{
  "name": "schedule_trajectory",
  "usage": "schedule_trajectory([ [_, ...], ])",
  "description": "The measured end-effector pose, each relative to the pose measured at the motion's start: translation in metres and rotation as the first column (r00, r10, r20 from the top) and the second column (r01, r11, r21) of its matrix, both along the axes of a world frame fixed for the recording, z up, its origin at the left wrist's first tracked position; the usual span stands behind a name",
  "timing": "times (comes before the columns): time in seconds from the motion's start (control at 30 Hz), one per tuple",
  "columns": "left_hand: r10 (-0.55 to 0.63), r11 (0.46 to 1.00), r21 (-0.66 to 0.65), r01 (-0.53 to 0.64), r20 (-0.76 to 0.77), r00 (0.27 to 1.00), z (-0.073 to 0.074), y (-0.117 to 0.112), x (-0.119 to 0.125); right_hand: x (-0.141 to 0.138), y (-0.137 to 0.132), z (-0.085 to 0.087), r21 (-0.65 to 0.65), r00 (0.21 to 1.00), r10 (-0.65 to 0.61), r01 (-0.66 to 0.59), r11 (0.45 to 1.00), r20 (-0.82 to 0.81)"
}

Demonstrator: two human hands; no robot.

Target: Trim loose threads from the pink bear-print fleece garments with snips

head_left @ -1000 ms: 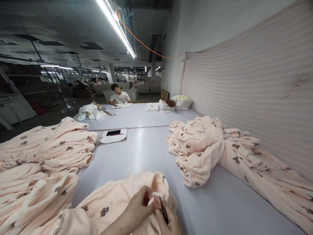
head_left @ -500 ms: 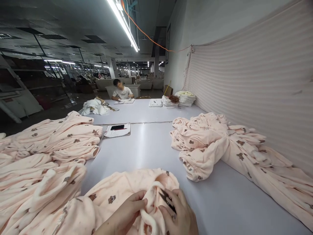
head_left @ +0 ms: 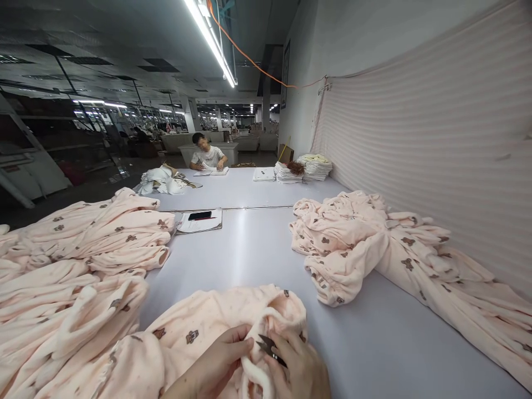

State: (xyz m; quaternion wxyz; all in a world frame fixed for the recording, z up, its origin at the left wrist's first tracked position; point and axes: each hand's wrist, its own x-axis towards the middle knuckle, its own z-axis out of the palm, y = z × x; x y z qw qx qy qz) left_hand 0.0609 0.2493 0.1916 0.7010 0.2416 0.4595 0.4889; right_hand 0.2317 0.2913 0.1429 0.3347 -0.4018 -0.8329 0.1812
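A pale pink fleece garment (head_left: 224, 313) with small brown bear prints lies bunched on the table right in front of me. My left hand (head_left: 226, 354) pinches a fold of it between thumb and fingers. In my right hand (head_left: 301, 363) are small dark thread snips (head_left: 269, 348), their pointed blades toward the left, close to the fabric and my left fingertips. The fingers of the right hand curl round the snips and rest against the cloth. A white-looking edge of the garment loops down below both hands, partly hidden by them.
Matching pink garments are heaped at left (head_left: 83, 238) and at right (head_left: 344, 238). A phone (head_left: 200, 215) lies on a paper pad (head_left: 208, 224) on the table (head_left: 236, 260). Across it sits a person (head_left: 210, 157) handling papers, near white fabric (head_left: 162, 182) and stacks of cloth (head_left: 318, 168).
My right hand and the snips have shifted slightly left and down, nearer my left fingertips. The blades now point more to the left. The person opposite has moved an arm.
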Motion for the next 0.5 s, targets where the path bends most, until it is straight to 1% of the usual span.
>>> schedule_trajectory([
  [0.07, -0.012, 1.000, -0.003, 0.012, -0.006, 1.000, 0.001, 0.000, 0.001, -0.001, 0.000, 0.002, -0.009, 1.000, -0.012, 0.012, 1.000, -0.007],
  [0.1, -0.025, 1.000, -0.001, 0.025, -0.014, 1.000, 0.001, -0.001, 0.001, -0.001, 0.002, 0.003, -0.037, 0.999, -0.030, 0.029, 0.999, -0.027],
  [0.13, -0.043, 0.999, 0.006, 0.043, -0.056, 0.998, 0.001, -0.001, 0.001, -0.001, 0.005, 0.005, -0.070, 0.997, -0.064, 0.061, 0.996, -0.041],
  [0.2, -0.076, 0.996, 0.030, 0.085, -0.217, 0.973, -0.001, -0.003, 0.000, 0.001, 0.011, 0.007, -0.119, 0.991, -0.136, 0.133, 0.984, -0.012],
  [0.23, -0.063, 0.995, 0.050, 0.085, -0.336, 0.940, -0.004, -0.004, 0.000, 0.002, 0.014, 0.008, -0.133, 0.988, -0.150, 0.153, 0.979, 0.037],
  [0.27, -0.010, 0.994, 0.088, 0.060, -0.478, 0.878, -0.007, -0.006, -0.001, 0.004, 0.016, 0.009, -0.149, 0.986, -0.138, 0.151, 0.977, 0.094],
  [0.3, 0.081, 0.989, 0.149, 0.014, -0.611, 0.787, -0.010, -0.008, -0.002, 0.005, 0.018, 0.009, -0.179, 0.986, -0.092, 0.117, 0.977, 0.139],
  [0.33, 0.193, 0.973, 0.228, -0.039, -0.706, 0.682, -0.014, -0.010, -0.003, 0.006, 0.018, 0.010, -0.228, 0.988, -0.020, 0.055, 0.972, 0.151],
  [0.37, 0.298, 0.948, 0.308, -0.085, -0.753, 0.587, -0.018, -0.013, -0.003, 0.007, 0.018, 0.010, -0.290, 0.991, 0.056, -0.018, 0.957, 0.123],
  [0.4, 0.383, 0.917, 0.381, -0.116, -0.765, 0.517, -0.022, -0.015, -0.003, 0.007, 0.016, 0.010, -0.343, 0.992, 0.111, -0.084, 0.936, 0.059],
  [0.43, 0.438, 0.892, 0.432, -0.135, -0.750, 0.497, -0.026, -0.018, -0.003, 0.006, 0.015, 0.011, -0.376, 0.989, 0.143, -0.142, 0.916, -0.027],
  [0.47, 0.460, 0.878, 0.455, -0.149, -0.714, 0.529, -0.029, -0.020, -0.003, 0.005, 0.012, 0.011, -0.382, 0.981, 0.161, -0.192, 0.904, -0.112],
  [0.5, 0.465, 0.870, 0.467, -0.157, -0.672, 0.577, -0.032, -0.021, -0.002, 0.002, 0.010, 0.012, -0.364, 0.970, 0.169, -0.224, 0.904, -0.177],
])
